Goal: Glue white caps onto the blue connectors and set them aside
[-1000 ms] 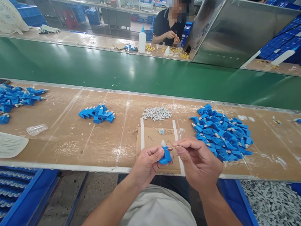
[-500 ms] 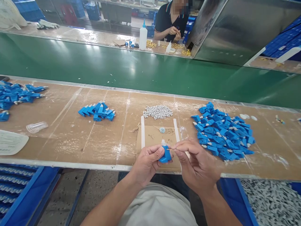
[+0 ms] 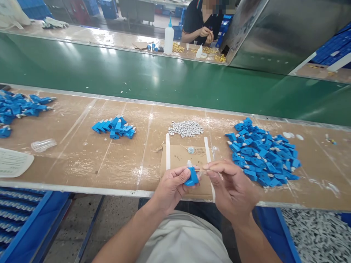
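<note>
Blue plastic piece (image 3: 192, 179), one: above the tabletop (image 3: 79, 160), by its near edge; pinched firmly in left hand (image 3: 170, 186), seemingly for steadiness. Thin stick (image 3: 201, 170), one: tip at the piece; right hand (image 3: 236, 191), fingertips closed on it, presumably for fine control.

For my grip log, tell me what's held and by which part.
The left hand holds a blue piece by its left side; the right hand pinches a thin stick near the end away from it.
</note>
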### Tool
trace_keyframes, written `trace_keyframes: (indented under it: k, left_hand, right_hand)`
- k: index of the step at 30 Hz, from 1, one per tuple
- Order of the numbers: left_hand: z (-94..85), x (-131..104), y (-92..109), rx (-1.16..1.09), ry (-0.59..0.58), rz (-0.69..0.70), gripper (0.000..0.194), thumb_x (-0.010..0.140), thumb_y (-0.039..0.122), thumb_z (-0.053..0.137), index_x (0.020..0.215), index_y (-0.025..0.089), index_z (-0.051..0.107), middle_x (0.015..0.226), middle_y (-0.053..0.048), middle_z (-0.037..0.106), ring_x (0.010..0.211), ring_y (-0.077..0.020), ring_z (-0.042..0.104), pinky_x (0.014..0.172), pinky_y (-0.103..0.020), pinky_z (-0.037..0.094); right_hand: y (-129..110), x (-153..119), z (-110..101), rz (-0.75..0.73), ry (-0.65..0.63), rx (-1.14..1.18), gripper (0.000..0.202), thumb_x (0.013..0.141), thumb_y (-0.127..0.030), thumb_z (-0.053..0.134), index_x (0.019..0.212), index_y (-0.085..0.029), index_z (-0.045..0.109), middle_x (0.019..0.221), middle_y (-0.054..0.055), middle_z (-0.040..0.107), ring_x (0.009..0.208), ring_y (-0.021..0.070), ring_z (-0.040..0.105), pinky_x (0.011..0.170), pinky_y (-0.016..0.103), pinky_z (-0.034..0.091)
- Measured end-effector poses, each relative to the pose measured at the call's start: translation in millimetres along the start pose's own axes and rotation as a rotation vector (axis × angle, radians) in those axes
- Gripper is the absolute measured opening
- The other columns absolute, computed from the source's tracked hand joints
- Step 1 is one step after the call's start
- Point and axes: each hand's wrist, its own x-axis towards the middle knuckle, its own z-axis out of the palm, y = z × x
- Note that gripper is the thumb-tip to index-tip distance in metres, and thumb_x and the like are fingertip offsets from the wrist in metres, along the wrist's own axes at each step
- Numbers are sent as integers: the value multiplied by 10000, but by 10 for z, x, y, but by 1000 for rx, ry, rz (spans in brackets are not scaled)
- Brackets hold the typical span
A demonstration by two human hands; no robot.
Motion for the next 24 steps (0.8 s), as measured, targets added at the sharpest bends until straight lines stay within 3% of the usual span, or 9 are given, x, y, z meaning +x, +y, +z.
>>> trace_keyframes:
  k: [3,7,13,17,21,24]
  left_hand:
    - [-70,-4,52,-22,73,6,333,847,340,766,1033,64,763,857,-87,712,726,-104,645,679,-161,518]
    - [-212,-15,125,-67,182,59,311,818,294,796,1021,60,769,840,-90,727,707,-101,666,663,-146,537]
    - [-395,-29,170,-104,209,99,264,854,255,757,1035,63,767,849,-97,734,746,-112,686,656,-141,543]
    - [-479,-28,177,-107,162,82,234,848,220,750,1031,76,767,871,-104,733,779,-137,692,668,-173,552]
    - [-547,-27,161,-109,140,89,226,848,215,746,1032,85,767,894,-112,730,793,-145,689,683,-189,545]
    - [-579,-41,135,-123,152,104,234,841,222,761,1036,94,768,885,-106,726,793,-139,683,685,-188,534]
  right_hand:
    - [57,6,-54,130,42,5,128,924,-103,622,958,-221,659,956,53,649,958,214,624,775,340,508]
    - [281,-73,-96,276,-64,-97,42,931,-211,652,914,-218,690,954,51,623,921,205,604,719,308,499]
    - [542,-140,-101,408,-117,-165,139,924,-335,665,975,-207,688,924,38,628,740,172,585,657,297,490]
    - [703,255,-93,322,-143,-259,127,946,-335,638,918,-217,675,855,23,650,726,175,597,665,296,471]
    - [938,829,28,90,-434,-459,111,960,-236,597,900,-208,685,845,29,659,723,180,594,667,303,437]
    - [1104,1091,159,2,-552,-512,143,934,-154,590,871,-201,709,830,32,645,732,182,587,668,299,419]
